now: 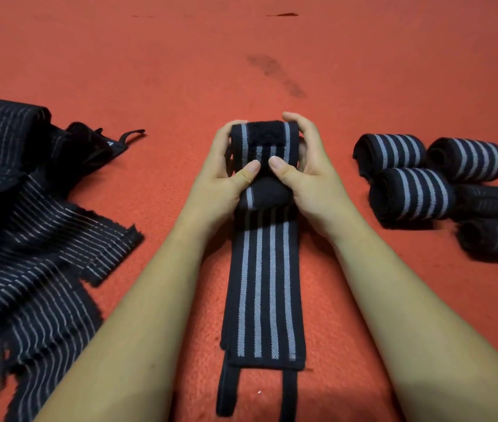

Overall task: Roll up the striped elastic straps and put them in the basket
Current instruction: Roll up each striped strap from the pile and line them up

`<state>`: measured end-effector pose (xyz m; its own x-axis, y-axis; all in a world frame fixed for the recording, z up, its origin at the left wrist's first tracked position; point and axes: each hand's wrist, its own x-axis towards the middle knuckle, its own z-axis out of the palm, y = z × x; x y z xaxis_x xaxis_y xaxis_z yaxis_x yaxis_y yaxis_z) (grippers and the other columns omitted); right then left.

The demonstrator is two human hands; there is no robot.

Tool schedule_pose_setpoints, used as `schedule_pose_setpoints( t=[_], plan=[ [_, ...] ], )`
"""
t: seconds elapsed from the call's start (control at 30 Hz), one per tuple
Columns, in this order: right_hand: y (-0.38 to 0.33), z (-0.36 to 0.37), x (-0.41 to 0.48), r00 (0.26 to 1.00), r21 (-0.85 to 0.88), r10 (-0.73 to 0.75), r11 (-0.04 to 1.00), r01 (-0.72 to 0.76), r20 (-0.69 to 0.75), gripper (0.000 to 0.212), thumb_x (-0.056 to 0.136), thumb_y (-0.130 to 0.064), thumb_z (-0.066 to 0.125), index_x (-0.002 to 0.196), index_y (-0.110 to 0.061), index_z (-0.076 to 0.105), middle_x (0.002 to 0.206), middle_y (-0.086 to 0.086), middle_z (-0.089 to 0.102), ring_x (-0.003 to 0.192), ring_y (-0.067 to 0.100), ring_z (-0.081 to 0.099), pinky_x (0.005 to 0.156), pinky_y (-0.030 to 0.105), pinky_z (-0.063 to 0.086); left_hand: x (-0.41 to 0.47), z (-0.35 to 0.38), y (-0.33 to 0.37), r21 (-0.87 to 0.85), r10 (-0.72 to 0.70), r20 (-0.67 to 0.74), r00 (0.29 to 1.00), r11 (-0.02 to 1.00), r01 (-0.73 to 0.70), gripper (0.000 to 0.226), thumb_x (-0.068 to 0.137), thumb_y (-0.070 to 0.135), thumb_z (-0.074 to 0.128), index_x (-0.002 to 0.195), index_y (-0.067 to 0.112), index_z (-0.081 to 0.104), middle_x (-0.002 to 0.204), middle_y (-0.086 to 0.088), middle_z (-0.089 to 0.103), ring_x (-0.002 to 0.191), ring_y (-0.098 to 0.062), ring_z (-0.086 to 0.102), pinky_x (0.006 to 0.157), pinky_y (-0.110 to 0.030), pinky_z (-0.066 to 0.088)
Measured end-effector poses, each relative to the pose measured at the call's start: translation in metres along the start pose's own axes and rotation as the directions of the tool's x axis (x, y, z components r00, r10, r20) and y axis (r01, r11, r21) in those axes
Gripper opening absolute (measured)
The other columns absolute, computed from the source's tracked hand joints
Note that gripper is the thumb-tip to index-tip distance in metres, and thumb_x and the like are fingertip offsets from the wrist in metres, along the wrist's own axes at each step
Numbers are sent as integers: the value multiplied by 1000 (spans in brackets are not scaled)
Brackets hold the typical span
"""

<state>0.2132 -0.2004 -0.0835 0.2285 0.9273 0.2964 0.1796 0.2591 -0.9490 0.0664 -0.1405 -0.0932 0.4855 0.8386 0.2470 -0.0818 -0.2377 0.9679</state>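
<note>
Strap (264, 284) on red floor (180, 56), perhaps carpet; left hand (226, 175), right hand (308, 172) grip its roll.

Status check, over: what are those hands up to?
Both gripping, left hand and right hand, on the strap: partly rolled, tail flat on mat. Five rolls right, loose pile left. No basket in view.
</note>
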Motion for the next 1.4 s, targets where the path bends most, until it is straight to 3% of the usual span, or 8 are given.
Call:
schedule_pose_setpoints(
  t=[0.27,0.4,0.53,0.63,0.73,0.97,1.23,1.4],
  plan=[
    [0,1,-1,998,-31,-59,998,59,-6,53,86,4,55,119,-37,46,118,22,56,102,26,60,96,55,50,-2,9,9,-167,-212,23,977,963,213,69,82,65,67,134,23,53,128,-4,68,120,-22,64,108,-50,44],
    [0,-4,0,998,56,-6,998,9,-63,51,89,6,55,117,-35,45,105,19,57,92,25,62,82,47,56,-2,5,1,-61,-205,-52,977,978,202,61,80,46,76,123,20,42,99,-3,74,81,-16,73,70,-34,55],
    [2,-9,5,981,117,45,993,-22,-190,48,87,1,59,115,-38,47,111,27,60,108,46,60,90,58,55,-4,4,0,13,-219,44,975,976,218,23,92,32,71,95,12,60,69,3,62,52,-5,52,47,-20,36],
    [4,-10,6,973,76,46,997,-29,-227,48,88,-3,59,117,-39,45,113,23,61,112,43,60,92,56,54,-6,5,5,22,-264,95,960,965,263,53,87,50,71,95,-2,71,89,-32,69,70,-27,58,62,-34,40],
    [5,-12,6,973,51,31,999,-20,-230,50,90,-10,60,125,-42,43,120,21,61,113,38,61,96,56,52,-8,6,9,-1,-279,76,957,960,280,56,85,54,71,91,-2,74,97,-34,70,88,-48,67,80,-58,51],
    [6,-19,7,988,-9,-28,1000,27,-151,52,88,-3,59,125,-39,49,121,15,60,112,26,60,98,51,52,-5,5,7,-34,-277,30,960,960,278,24,91,20,71,76,18,52,65,0,57,58,-12,53,58,-29,40],
    [2,-11,8,994,97,36,995,-25,-105,15,90,-28,65,87,-30,51,85,7,46,81,23,45,75,42,41,-2,8,10,-209,-389,59,919,896,392,32,91,-4,59,121,5,51,87,-7,74,72,-17,70,69,-29,55],
    [1,-18,10,971,177,53,984,-11,-233,27,90,-19,69,107,-22,48,90,4,56,82,16,58,76,36,51,-8,11,12,-189,-335,165,928,913,363,51,91,11,70,130,14,38,90,-4,77,78,-19,72,75,-33,57]
  ],
)
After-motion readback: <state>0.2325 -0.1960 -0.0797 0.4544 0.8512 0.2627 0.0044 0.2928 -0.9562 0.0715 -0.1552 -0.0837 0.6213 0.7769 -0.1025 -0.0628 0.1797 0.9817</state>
